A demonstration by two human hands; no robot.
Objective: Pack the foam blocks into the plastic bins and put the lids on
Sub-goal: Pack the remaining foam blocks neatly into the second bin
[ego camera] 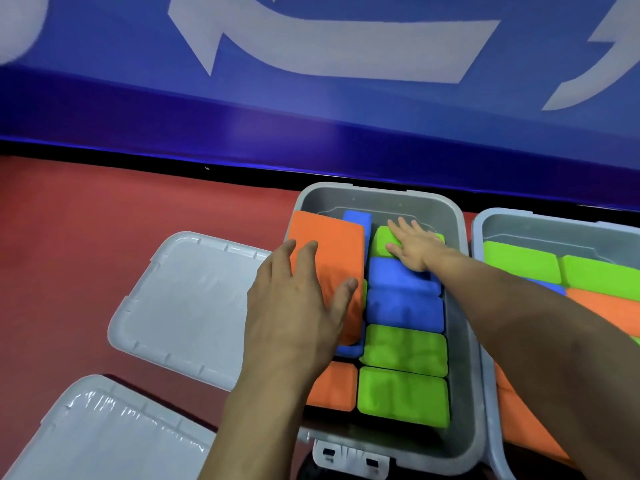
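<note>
Nearest, below-left of the left hand [298,306], a pale grey plastic lid [104,431] is lying on the red floor [86,220]; a second grey plastic lid [187,306] is lying just left of that hand, its right edge passing under the wrist. The left hand is reaching in flat, fingers straight and slightly spread, palm resting on a large orange foam block [329,251] that is sitting tilted over the left side of the open grey plastic bin [464,341]. Right of this hand, green foam blocks [403,394] and blue foam blocks [403,310] are filling the bin in a column, with another orange foam block [334,386] below the wrist. Farther in, the right hand [412,245] is pressing down with spread, straight fingers on the far green foam block [382,242]. Right of the right forearm, a second grey bin [485,223] is holding green and orange blocks. Beyond both hands, a blue wall with pale markings [311,98] is rising.
</note>
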